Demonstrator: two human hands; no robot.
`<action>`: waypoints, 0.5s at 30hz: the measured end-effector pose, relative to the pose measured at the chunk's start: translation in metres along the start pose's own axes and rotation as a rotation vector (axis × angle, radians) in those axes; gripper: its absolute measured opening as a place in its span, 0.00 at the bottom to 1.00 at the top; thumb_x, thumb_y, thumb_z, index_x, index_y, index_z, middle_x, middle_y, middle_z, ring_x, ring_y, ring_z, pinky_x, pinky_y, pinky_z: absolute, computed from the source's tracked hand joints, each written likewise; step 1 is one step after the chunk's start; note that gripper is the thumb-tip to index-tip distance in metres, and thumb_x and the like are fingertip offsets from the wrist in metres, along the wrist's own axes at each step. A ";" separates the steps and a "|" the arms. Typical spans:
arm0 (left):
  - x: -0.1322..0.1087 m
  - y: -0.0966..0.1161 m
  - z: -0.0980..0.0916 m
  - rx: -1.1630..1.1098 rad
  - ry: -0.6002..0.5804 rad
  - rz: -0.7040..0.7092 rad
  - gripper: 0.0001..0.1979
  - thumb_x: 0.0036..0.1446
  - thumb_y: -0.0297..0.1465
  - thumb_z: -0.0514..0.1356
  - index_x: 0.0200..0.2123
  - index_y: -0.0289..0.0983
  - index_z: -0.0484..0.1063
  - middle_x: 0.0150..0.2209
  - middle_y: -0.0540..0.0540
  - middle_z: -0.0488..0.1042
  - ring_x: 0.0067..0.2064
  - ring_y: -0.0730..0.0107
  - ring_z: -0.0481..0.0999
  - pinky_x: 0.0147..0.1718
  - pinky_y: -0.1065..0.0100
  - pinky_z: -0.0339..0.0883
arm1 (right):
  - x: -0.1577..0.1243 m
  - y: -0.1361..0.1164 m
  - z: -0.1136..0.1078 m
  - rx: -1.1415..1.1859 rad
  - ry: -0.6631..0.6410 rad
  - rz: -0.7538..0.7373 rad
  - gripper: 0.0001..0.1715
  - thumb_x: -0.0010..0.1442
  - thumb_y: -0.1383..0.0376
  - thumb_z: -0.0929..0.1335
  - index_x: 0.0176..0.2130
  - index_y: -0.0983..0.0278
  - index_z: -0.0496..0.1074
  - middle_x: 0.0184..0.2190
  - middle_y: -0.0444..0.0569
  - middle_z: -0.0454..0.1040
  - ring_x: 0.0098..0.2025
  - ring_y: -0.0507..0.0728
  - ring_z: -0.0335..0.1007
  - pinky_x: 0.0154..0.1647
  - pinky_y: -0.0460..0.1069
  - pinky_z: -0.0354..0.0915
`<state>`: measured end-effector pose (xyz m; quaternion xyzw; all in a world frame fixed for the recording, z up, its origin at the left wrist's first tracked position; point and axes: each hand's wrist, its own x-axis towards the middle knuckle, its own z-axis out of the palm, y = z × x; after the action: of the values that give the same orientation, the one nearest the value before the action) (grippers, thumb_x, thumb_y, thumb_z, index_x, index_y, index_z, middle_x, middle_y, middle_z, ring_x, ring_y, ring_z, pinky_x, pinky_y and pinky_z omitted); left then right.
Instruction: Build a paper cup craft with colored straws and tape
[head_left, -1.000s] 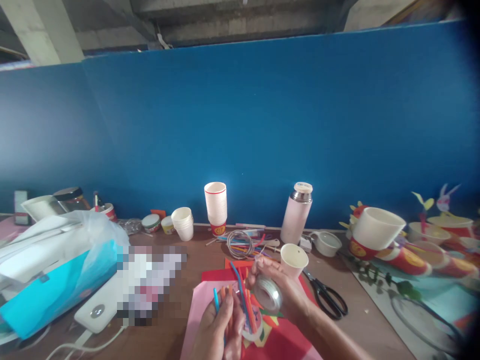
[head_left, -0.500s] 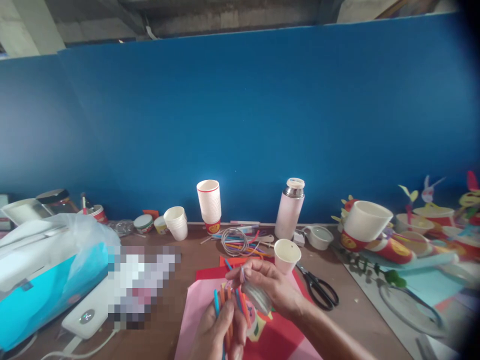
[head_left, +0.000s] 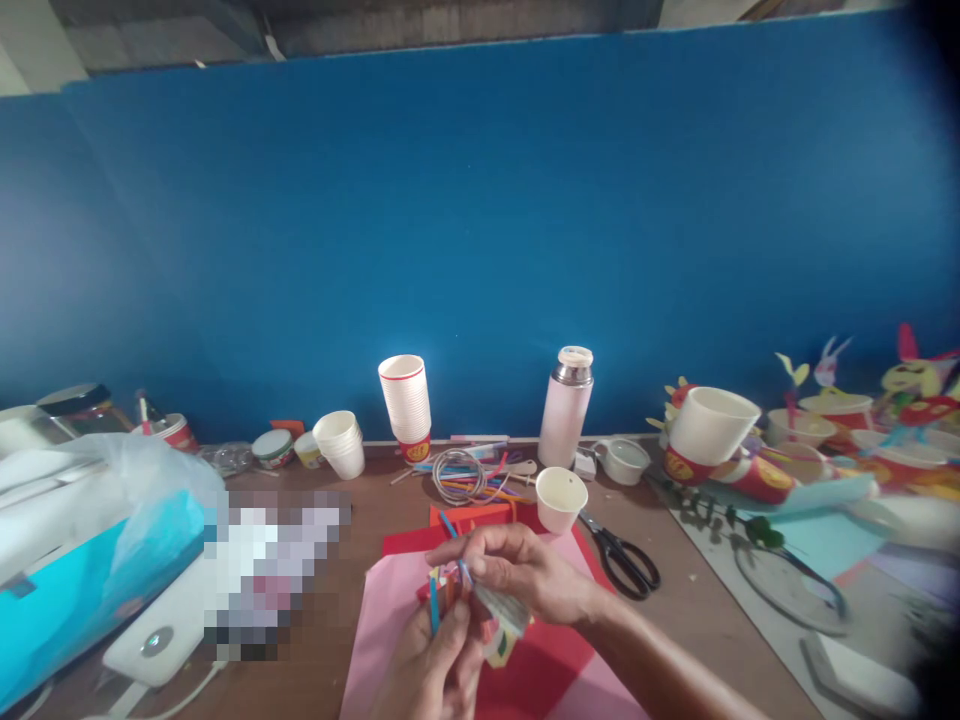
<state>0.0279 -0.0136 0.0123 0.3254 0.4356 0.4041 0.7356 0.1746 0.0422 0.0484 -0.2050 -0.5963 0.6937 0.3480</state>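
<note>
My left hand (head_left: 433, 655) is closed on a bunch of slim coloured sticks (head_left: 435, 605), blue and orange ones showing; whether they are straws or pipe cleaners is unclear. My right hand (head_left: 529, 570) touches the top of this bunch, thumb and forefinger pinched together. A pale translucent roll (head_left: 504, 612), looking like clear tape, hangs under its palm. Another blue stick (head_left: 448, 524) pokes up beyond the right fingers. Beneath both hands lie pink paper (head_left: 379, 610) and red paper (head_left: 544, 665). A yellow paper cut-out (head_left: 498, 655) is partly hidden behind the hands.
Behind the paper stand a white paper cup (head_left: 561, 500), a stack of cups (head_left: 405, 400), a pink thermos (head_left: 566, 415) and loose coloured sticks (head_left: 502, 490). Black-handled scissors (head_left: 626, 565) lie to the right. Decorated cups (head_left: 836, 410) crowd the far right; a power bank (head_left: 154, 640) lies left.
My right hand has moved left and closer to the sticks in my left hand, its fingertips now over their tops. The view has shifted slightly to the right.
</note>
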 end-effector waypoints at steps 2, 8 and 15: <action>-0.001 0.000 0.001 0.014 -0.003 -0.004 0.24 0.44 0.52 0.59 0.18 0.37 0.61 0.09 0.60 0.51 0.10 0.86 0.45 0.09 0.79 0.41 | -0.001 -0.001 -0.001 -0.049 -0.029 -0.014 0.17 0.56 0.54 0.66 0.30 0.67 0.69 0.35 0.52 0.74 0.34 0.53 0.70 0.34 0.47 0.63; -0.002 0.001 0.001 -0.013 -0.062 -0.045 0.24 0.45 0.52 0.58 0.17 0.37 0.60 0.09 0.60 0.50 0.10 0.85 0.46 0.10 0.77 0.40 | -0.002 -0.005 -0.004 -0.094 -0.093 -0.002 0.17 0.57 0.54 0.65 0.32 0.67 0.70 0.39 0.52 0.73 0.35 0.52 0.70 0.36 0.47 0.64; -0.005 0.001 0.002 -0.240 -0.057 -0.106 0.22 0.48 0.48 0.58 0.17 0.35 0.64 0.11 0.57 0.55 0.12 0.85 0.49 0.12 0.77 0.42 | -0.002 -0.009 -0.006 -0.131 -0.095 -0.058 0.15 0.59 0.58 0.64 0.34 0.68 0.71 0.39 0.53 0.74 0.41 0.55 0.70 0.44 0.51 0.62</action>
<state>0.0277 -0.0174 0.0158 0.2228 0.3796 0.4045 0.8017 0.1829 0.0453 0.0552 -0.1766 -0.6622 0.6517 0.3250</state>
